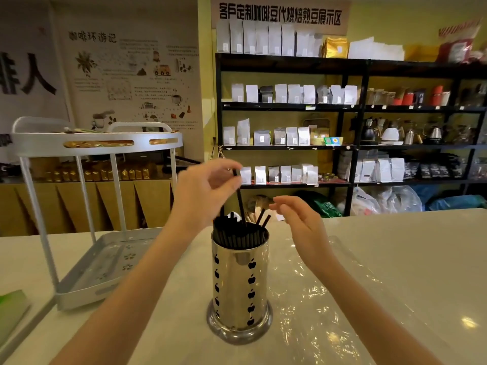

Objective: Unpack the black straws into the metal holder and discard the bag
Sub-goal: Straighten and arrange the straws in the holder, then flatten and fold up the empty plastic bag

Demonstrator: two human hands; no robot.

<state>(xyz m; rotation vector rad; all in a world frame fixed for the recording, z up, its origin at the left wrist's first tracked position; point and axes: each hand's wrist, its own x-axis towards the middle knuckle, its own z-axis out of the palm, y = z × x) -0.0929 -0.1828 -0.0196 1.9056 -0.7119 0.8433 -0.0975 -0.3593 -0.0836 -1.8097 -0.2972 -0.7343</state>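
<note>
A shiny metal holder (238,291) with apple-shaped cut-outs stands on the pale counter in front of me. Several black straws (238,234) fill it, and a few stick up above the rim. My left hand (208,191) hovers above the holder, pinching the top of one black straw (240,204) whose lower end is inside the holder. To the right of the holder's mouth, my right hand (297,217) hangs with its fingers apart and nothing in them. The clear plastic bag (329,293) lies flat on the counter, right of the holder.
A white two-tier rack (95,206) stands on the counter at the left. A green item (11,309) lies at the left edge. Black shelves (350,122) with bags and kettles line the far wall.
</note>
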